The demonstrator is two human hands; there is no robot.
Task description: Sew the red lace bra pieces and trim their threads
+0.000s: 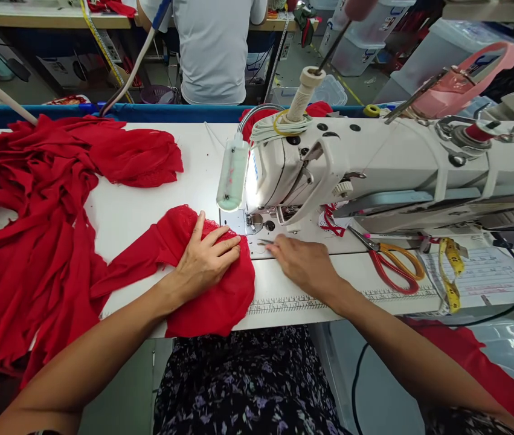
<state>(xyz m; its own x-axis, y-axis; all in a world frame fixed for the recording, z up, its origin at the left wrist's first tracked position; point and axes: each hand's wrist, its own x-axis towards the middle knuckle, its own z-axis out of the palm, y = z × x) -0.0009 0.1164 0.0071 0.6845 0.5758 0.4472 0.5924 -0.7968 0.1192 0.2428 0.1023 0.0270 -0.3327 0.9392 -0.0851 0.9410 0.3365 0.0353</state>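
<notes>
The red piece point(234, 302) is spread on the counter point(116, 220), its lacy edge point(214, 225) set just beside the foot point(255, 223) of the machine point(374, 145); whether any thread runs between them cannot be told. It is pressed by the left hand point(209, 257), which is laid palm down with fingers extended and slightly parted; the grip on that side is unclosed and nothing is clasped in it. By the right hand point(304, 266) a small metal tool point(264, 242) is held in a closed grip, its slim tips pointed toward the foot; whether snips or tweezers cannot be made out.

The edge is probably best pressed flat without being stretched, as such thin cloth looks easily puckered. The tips would be best angled away from the fabric and the left fingers, since a nick could be made at such close range. Light is given by the lamp point(232, 172), and it should not be blocked by the right hand. The red piece is trailed toward the red heap point(57, 205), where a snag should be guarded against.
</notes>
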